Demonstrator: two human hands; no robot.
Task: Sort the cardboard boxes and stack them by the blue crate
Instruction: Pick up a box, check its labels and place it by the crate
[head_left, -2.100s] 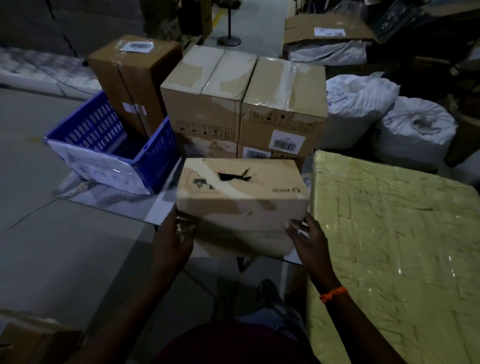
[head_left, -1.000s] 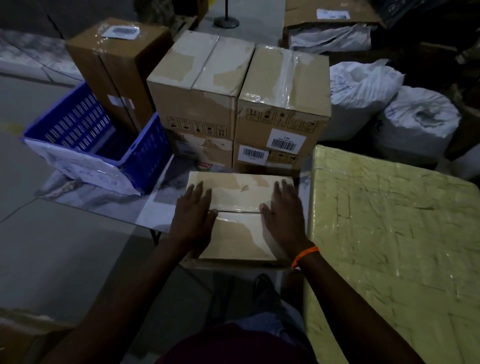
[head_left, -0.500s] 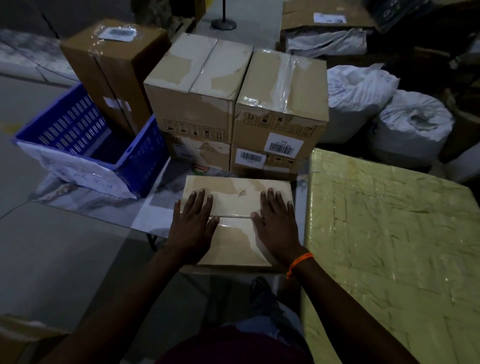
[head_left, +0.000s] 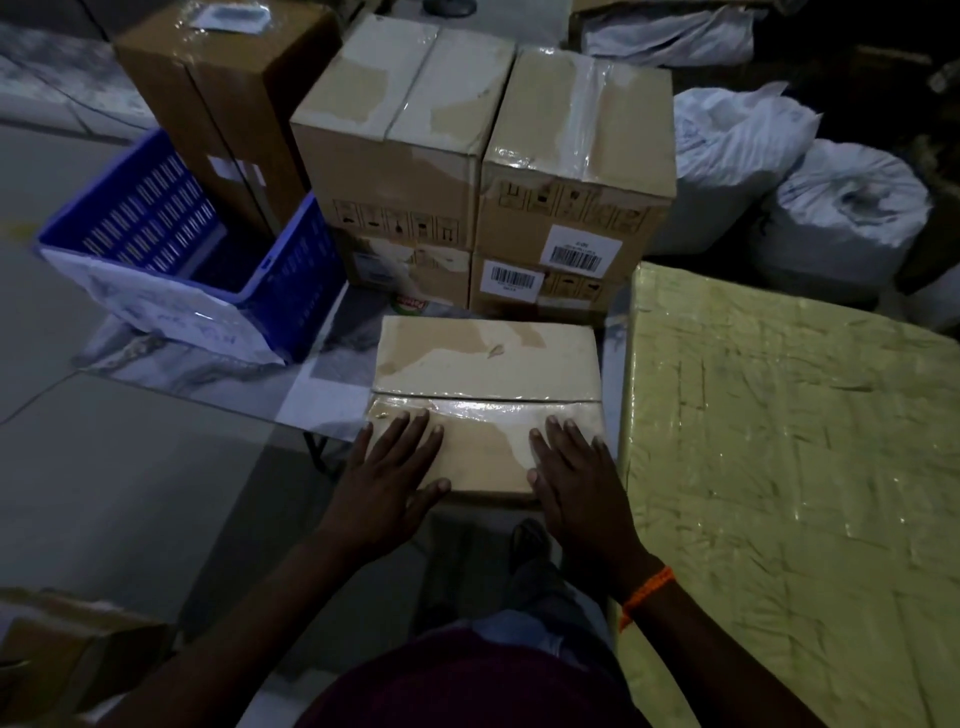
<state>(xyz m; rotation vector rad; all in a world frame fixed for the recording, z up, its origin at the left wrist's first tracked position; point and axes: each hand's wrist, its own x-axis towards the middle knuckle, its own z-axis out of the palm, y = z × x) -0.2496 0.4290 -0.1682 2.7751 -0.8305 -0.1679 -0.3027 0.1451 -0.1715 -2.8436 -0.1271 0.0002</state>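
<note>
A taped cardboard box (head_left: 485, 358) lies flat on a low table, in front of two stacks of bigger boxes (head_left: 483, 171). My left hand (head_left: 387, 475) rests palm down on the box's near left corner, fingers spread. On the near right corner lies my right hand (head_left: 576, 478), also flat, with an orange band at its wrist. Neither hand grips the box. The blue crate (head_left: 182, 234) stands tilted to the left of the stacks, and a tall brown box (head_left: 223, 93) rises behind it.
A large yellow wrapped parcel (head_left: 779, 467) fills the right side, close against the small box. White sacks (head_left: 841, 208) sit behind it. Another cardboard box (head_left: 57, 654) is at the bottom left. Grey floor lies to the left.
I held the box in the air, then set it down on the table. Since then both flat hands have slid back from its middle to its near edge.
</note>
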